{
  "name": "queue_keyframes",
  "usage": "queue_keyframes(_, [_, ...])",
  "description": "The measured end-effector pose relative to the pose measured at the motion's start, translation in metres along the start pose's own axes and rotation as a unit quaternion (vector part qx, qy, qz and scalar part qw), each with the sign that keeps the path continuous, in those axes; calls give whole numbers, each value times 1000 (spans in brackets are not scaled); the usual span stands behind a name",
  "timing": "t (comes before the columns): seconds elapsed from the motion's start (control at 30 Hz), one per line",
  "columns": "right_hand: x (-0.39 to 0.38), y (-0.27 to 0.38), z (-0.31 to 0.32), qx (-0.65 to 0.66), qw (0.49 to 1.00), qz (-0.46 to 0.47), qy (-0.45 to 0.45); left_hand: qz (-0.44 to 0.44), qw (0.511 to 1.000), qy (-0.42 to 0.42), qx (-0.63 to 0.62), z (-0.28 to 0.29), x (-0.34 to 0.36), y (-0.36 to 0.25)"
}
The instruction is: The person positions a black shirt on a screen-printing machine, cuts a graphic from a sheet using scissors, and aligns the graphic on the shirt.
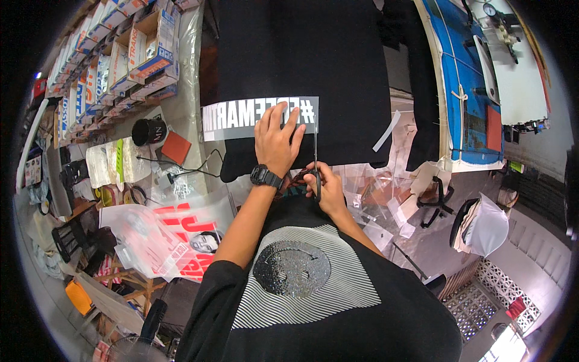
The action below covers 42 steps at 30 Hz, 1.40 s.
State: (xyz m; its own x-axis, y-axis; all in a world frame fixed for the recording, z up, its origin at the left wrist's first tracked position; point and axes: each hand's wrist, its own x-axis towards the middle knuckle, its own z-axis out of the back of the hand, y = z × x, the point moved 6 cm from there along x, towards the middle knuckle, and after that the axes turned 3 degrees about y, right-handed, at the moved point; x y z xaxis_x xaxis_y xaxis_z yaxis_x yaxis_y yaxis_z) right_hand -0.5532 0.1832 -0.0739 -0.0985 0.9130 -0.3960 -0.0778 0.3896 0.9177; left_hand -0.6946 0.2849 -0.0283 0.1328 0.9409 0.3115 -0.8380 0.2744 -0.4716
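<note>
A clear film strip with white mirrored lettering (234,120) lies across a large black cloth (307,48) in front of me. My left hand (278,137), with a black wristwatch (265,175), rests on the strip, fingers apart and pressed down on it. My right hand (327,188) grips black-handled scissors (316,180), their long blades pointing away from me along the strip's right end, just beside my left fingers. A narrow white sliver (386,131) lies near the cloth's right edge.
Cardboard boxes (148,51) fill the back left, near a black mug (148,131), red block (176,146) and cable. Printed sheets (172,241) lie lower left. A blue board (455,72) with equipment stands right, above film scraps (398,211) and a pale stack (487,223).
</note>
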Motion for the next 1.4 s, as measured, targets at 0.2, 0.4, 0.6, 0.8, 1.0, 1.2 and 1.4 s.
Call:
queue_keyframes(0.2, [-3, 7, -1, -1, 1000, 2, -6, -8, 1000, -11, -6, 0, 0, 1])
queue_keyframes(0.4, [-3, -1, 0, -1, 1000, -7, -6, 9, 1000, -8, -20, 1, 2, 1])
queue_keyframes(0.6, [-7, 22, 0, -55, 998, 16, -24, 43, 999, 1, -34, 4, 4, 1])
queue_keyframes(0.8, [7, 28, 2, -80, 995, 51, -21, 42, 999, 10, -28, 3, 6, 1])
queue_keyframes(1.0, [36, 53, 6, -53, 998, 36, -27, 43, 999, 9, -32, 2, 6, 1])
queue_keyframes(1.2, [86, 115, 23, -245, 958, 119, -89, 36, 999, 29, -29, 6, 6, 0])
queue_keyframes(1.4, [56, 102, 69, -497, 848, 168, -82, 2, 999, -17, -45, 27, 7, 33])
